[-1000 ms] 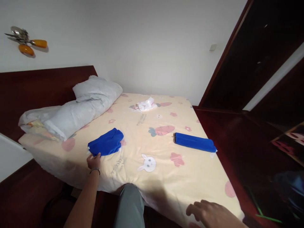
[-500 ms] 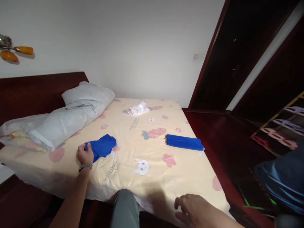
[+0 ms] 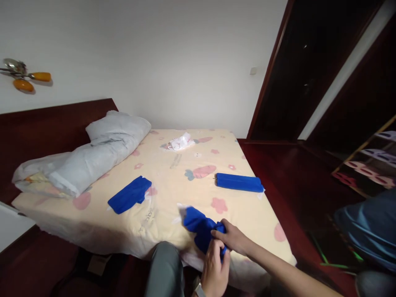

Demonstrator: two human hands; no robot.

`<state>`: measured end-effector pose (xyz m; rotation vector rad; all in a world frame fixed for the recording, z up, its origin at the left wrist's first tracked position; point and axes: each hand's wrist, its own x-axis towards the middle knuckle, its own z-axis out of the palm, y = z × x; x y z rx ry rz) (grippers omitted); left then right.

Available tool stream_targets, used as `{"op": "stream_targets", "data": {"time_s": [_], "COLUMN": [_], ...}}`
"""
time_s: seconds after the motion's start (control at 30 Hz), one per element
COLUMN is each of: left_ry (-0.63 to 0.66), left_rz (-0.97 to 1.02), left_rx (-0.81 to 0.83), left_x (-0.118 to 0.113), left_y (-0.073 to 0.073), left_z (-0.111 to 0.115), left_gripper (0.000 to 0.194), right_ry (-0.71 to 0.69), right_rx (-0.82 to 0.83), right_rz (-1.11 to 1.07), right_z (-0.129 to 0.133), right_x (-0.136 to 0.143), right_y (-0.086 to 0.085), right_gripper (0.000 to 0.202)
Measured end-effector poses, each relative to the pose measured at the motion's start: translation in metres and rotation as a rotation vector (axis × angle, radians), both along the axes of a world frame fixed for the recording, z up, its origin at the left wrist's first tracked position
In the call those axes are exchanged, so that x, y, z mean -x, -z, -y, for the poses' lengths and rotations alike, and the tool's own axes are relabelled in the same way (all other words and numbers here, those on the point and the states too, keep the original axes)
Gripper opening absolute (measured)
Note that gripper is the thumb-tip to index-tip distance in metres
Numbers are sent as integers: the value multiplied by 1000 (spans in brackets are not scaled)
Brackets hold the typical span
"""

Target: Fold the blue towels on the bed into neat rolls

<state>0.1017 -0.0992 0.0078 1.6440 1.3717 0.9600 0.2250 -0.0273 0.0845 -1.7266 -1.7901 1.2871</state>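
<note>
Near the front edge of the bed, both hands are closed on a crumpled blue cloth (image 3: 199, 227). My left hand (image 3: 215, 264), with a band at its wrist, pinches the cloth's near end. Close beside it, my right hand (image 3: 232, 237) grips the same bunched end from the right. The cloth's other end spreads away on the sheet; its exact kind is hard to make out. A flat, folded blue cloth (image 3: 128, 196) lies to the left. Farther right rests a neat blue fabric roll or folded piece (image 3: 239, 182).
The bed sheet (image 3: 173, 185) has carrot and rabbit prints. A grey quilt (image 3: 105, 150) is heaped by the headboard (image 3: 55, 132). A white plastic bag (image 3: 181, 142) lies toward the wall. At right are a slipper rack (image 3: 368, 161) and dark blue fabric (image 3: 371, 231).
My left hand has let go of the left blue cloth and moved right, beside my right hand. Another blue cloth is now in both hands near the bed's front edge.
</note>
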Motion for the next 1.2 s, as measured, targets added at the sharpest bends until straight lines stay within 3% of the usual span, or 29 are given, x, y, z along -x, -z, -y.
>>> {"op": "stream_targets", "data": {"time_s": [0.1,0.2,0.33,0.43,0.47,0.57,0.67,0.8,0.87,0.93,1.07,1.2], "left_ry": [0,-10,-129,-237,-258,-244,-87,70,112,122,47,21], "left_rz": [68,61,60,27,13,-57,-254,-475,-509,-485,-353,-334], "left_rx": [30,0,-131,-193,-207,-284,-387,-484,-453,-395,-348,-351], "left_x": [-2,-2,-5,-5,-3,4,14,24,27,32,43,52], "left_y": [-5,-15,-17,-11,-10,-16,-35,-65,-77,-88,-118,-156], "left_z": [8,11,15,17,18,23,29,32,28,20,-3,-25], "left_gripper": [32,22,19,23,24,23,20,22,23,23,21,14], "right_ry": [-94,-130,-136,-119,-133,-223,-245,-279,-314,-378,-374,-313], "right_rx": [-120,-238,-332,-234,-200,-229,-304,-371,-446,-492,-367,-429], "right_rz": [345,460,305,6,-49,125,484,587,496,250,-314,-373], "right_z": [2,5,1,3,6,18,29,34,34,32,30,29], "right_x": [-5,-11,-23,-33,-36,-39,-35,-26,-24,-23,-23,-26], "right_y": [5,-8,-31,-45,-49,-59,-66,-64,-62,-60,-68,-86], "right_gripper": [21,22,24,15,22,46,32,26,24,24,24,17]}}
